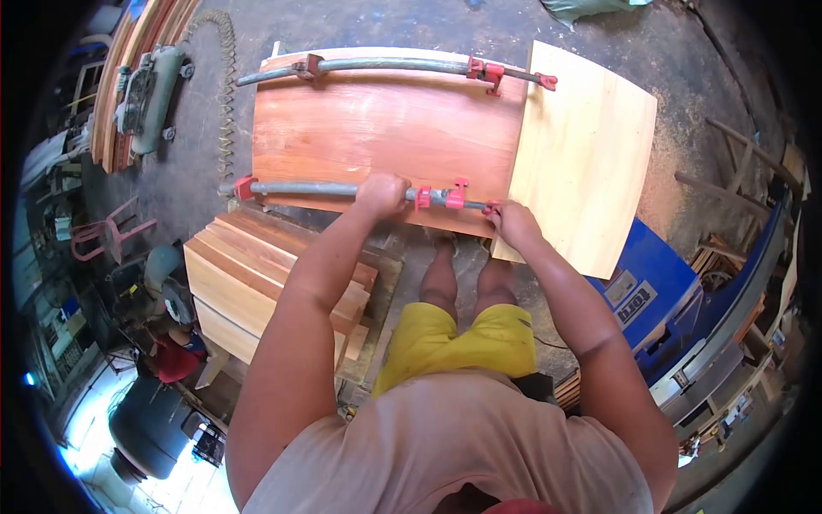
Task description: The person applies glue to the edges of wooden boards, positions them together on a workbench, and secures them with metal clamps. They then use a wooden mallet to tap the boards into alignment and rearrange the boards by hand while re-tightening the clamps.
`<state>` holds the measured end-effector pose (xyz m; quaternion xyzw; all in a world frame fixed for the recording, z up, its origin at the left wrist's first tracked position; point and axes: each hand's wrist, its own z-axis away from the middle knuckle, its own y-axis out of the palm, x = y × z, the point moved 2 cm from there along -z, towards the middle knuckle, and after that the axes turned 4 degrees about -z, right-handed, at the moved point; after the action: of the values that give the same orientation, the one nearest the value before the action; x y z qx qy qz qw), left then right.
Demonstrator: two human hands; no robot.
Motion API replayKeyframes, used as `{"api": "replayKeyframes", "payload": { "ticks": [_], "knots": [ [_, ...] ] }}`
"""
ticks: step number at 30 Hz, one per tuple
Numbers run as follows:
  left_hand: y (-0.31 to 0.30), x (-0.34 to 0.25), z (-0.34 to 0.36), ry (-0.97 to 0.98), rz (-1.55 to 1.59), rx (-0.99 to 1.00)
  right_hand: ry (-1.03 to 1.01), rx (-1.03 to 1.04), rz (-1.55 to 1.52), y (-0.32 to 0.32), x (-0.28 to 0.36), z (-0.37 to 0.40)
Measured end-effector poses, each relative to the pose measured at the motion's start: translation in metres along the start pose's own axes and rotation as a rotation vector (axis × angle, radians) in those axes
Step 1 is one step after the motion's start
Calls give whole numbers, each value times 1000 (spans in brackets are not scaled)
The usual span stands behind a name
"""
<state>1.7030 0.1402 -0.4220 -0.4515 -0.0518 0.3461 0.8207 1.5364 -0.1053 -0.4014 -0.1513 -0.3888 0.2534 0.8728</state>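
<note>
A reddish wooden panel [385, 128] lies flat in front of me, with two pipe clamps across it. My left hand [383, 194] is closed round the metal pipe of the near pipe clamp [308, 188], which runs along the panel's near edge. At that clamp's right end, the fingers of my right hand [516, 225] are closed on its red screw handle [491, 208]. The far pipe clamp [394, 64] lies along the far edge, untouched. Beside the handle, a paler wooden board [586, 154] covers the right side.
Stacked wooden boards [257, 265] stand at my left, close to the near clamp. A blue machine [646, 291] is at the right. A compressor tank [154, 98], a coiled hose [226, 94] and a pink chair [107, 227] are farther left. Sawdust [676, 171] lies on the floor.
</note>
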Motion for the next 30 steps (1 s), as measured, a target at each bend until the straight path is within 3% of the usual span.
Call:
{"api": "replayKeyframes", "payload": {
  "ticks": [3, 7, 8, 10, 13, 19, 25, 28, 30],
  "knots": [
    [-2, 21, 12, 1, 18, -55, 7, 9, 252, 9, 19, -31],
    [-16, 23, 18, -73, 73, 21, -121, 130, 323, 16, 18, -60],
    [-17, 20, 22, -103, 117, 62, -167, 128, 316, 15, 17, -61],
    [-13, 21, 22, -94, 88, 64, -47, 189, 231, 8, 28, -56],
    [-19, 19, 33, -71, 106, 67, -186, 135, 269, 15, 28, -41],
    [-24, 19, 40, -51, 103, 93, -124, 133, 275, 17, 36, -19],
    [-29, 5, 40, -19, 40, 56, -319, 96, 246, 33, -1, -20],
    [-32, -13, 35, 31, 2, 48, -21, 94, 131, 35, -9, 16],
    [-19, -19, 26, 91, -26, 66, 6, 46, 112, 43, -8, 39]
  ]
}}
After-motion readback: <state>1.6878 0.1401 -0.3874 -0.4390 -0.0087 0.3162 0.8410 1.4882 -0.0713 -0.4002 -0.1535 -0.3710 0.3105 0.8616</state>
